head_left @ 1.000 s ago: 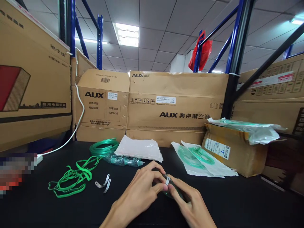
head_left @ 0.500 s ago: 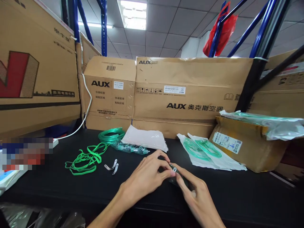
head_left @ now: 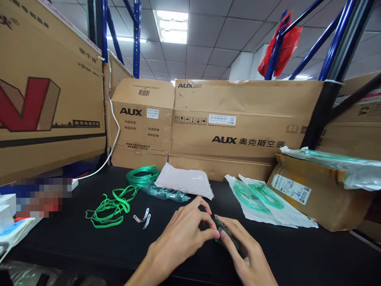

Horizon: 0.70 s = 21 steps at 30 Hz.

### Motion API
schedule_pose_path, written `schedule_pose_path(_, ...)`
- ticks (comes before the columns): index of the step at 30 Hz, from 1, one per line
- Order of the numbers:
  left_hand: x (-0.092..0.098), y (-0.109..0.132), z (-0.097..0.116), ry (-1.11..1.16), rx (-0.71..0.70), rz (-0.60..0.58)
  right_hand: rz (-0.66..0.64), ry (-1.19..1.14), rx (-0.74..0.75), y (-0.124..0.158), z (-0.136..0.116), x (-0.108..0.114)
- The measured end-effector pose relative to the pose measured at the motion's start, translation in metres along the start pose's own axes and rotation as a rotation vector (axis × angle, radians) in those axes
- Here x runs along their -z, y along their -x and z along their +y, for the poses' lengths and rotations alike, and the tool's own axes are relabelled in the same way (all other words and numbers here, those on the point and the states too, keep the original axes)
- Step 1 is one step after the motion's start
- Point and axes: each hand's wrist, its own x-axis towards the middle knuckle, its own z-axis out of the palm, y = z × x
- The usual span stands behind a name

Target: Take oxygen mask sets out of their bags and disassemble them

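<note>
Backdrop: AUX cardboard [head_left: 193, 137] across the black table [head_left: 119, 250], twelve o'clock of the held piece [head_left: 228, 234].
Green straps [head_left: 116, 206]: loose tangle, nine o'clock.
Tubing coil [head_left: 132, 176]: green, ten o'clock.
Metal strips [head_left: 147, 222]: small, bent, nine o'clock, nearer than the straps.
Bagged fittings [head_left: 166, 194]: ten o'clock, in front of the coil.
White packets [head_left: 184, 180]: half past ten.
Left hand [head_left: 186, 228]: thumb and forefinger nearly together at the piece's near-left side; whether they grip it, cannot tell.
Held piece: dark green, between both hands, mostly hidden by fingers.
Right hand [head_left: 248, 246]: fingers curled round the piece, thumb against it.
Tubing pouches [head_left: 248, 198]: two o'clock.
Carton [head_left: 324, 206]: just past two, pouches on top.
</note>
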Motion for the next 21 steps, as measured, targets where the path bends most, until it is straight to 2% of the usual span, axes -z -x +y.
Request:
schedule_pose_path(4, 0.005, 0.002, -0.005, -0.111, 0.051, -0.026, 0.049, -0.015, -0.022, -0.001, 0.006, -0.002)
schedule_pose_path(9, 0.028, 0.014, -0.017, -0.233, 0.045, -0.104, 0.064, 0.026, -0.069, -0.001, 0.008, -0.009)
schedule_pose_path(14, 0.053, 0.046, -0.045, -0.369, 0.068, -0.181, 0.047, 0.232, 0.129, 0.001, 0.001, -0.012)
schedule_pose_path(18, 0.072, 0.064, -0.071, -0.427, 0.101, -0.169, -0.089, 0.365, 0.184, -0.007, 0.007, -0.010)
schedule_pose_path(21, 0.076, 0.060, -0.074, -0.500, 0.127, -0.115, -0.183, 0.449, 0.218, -0.026, 0.017, -0.006)
